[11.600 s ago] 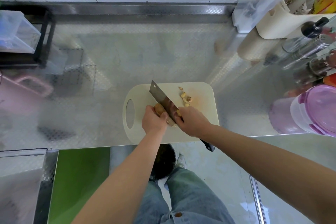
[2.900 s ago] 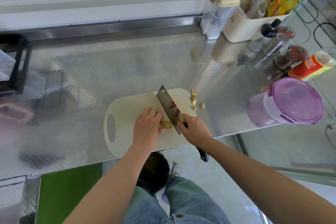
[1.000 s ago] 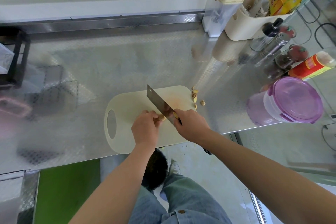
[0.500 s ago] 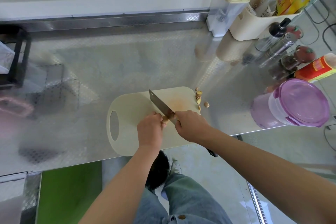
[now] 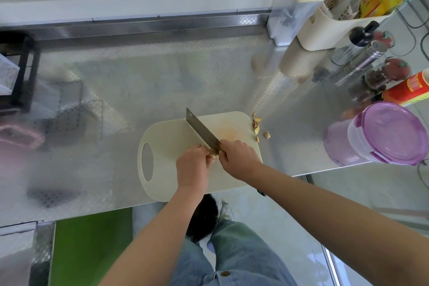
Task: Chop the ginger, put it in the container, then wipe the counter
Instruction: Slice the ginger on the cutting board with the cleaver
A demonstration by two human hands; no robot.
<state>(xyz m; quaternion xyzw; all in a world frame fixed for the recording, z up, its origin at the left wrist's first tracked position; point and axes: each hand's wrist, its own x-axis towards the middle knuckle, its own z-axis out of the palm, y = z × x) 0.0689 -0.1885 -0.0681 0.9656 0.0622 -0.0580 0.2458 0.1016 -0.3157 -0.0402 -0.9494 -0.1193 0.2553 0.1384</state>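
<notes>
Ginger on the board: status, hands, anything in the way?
Left hand pinches ginger on cutting board. Right hand grips cleaver, blade at the ginger. Cut pieces at board's right edge. Purple-lidded container closed, off right.

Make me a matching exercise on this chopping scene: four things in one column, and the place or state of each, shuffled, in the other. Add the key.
Things:
1. cleaver
2. ginger piece
3. cut bits
4. purple-lidded container

Places or states:
A. lid on, at the right end of the counter
B. gripped by the right hand
C. held down by the left hand on the cutting board
D. scattered at the board's right edge, one on the counter beside it

Pairs: 1-B, 2-C, 3-D, 4-A.
</notes>
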